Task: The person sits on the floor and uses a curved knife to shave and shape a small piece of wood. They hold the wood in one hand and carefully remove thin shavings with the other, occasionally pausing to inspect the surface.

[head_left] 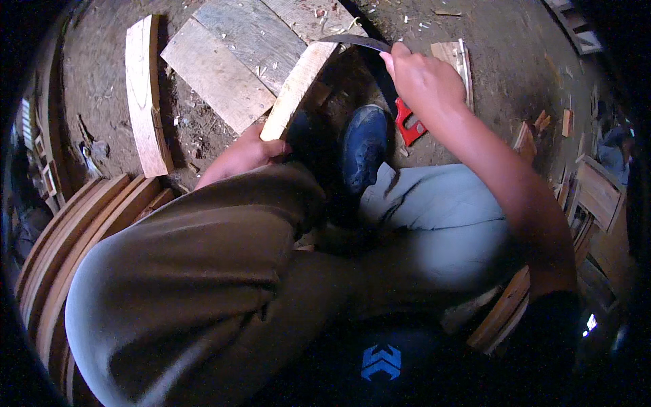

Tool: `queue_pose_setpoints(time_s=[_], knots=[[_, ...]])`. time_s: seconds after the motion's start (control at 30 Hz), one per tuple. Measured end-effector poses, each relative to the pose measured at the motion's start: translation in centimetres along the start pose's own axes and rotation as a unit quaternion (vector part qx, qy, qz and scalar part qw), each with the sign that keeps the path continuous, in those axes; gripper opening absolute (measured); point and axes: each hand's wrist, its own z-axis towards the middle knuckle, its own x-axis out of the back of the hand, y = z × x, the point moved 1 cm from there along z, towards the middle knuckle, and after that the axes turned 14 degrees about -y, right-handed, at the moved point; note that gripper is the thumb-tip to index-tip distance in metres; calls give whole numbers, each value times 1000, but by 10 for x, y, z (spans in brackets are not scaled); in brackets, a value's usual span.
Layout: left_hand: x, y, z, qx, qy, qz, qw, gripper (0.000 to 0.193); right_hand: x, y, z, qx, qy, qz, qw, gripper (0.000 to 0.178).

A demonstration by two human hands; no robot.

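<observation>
My left hand (254,150) is closed round the near end of a pale block of wood (298,88), beside my left knee. The block slants up and away, its far end over grey wooden boards (230,51) lying on the ground. My right hand (428,80) grips a knife with a curved blade (359,41); its handle is hidden in my fist. The blade points left, and its tip lies at the block's far end. Whether it cuts into the wood I cannot tell. Below my right hand lies a handsaw with a red handle (409,123).
A curved piece of timber (142,98) lies on the dirt floor at the left. Several curved timbers are stacked (81,237) beside my left leg. My shoe (365,146) stands close to the saw. Wood shavings and offcuts (447,57) are scattered around.
</observation>
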Motion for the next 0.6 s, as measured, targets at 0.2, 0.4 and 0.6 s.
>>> queue_pose_setpoints(time_s=[0.2, 0.4, 0.6], knots=[[-10, 15, -15, 13, 3, 77, 997, 40, 20, 4, -7, 25, -55, -25, 998, 41], [-28, 11, -9, -115, 52, 99, 987, 55, 26, 20, -25, -54, -139, 259, 954, 53], [-18, 11, -23, -45, 54, 65, 995, 54, -5, -31, -30, -42, -88, 425, 900, 49]])
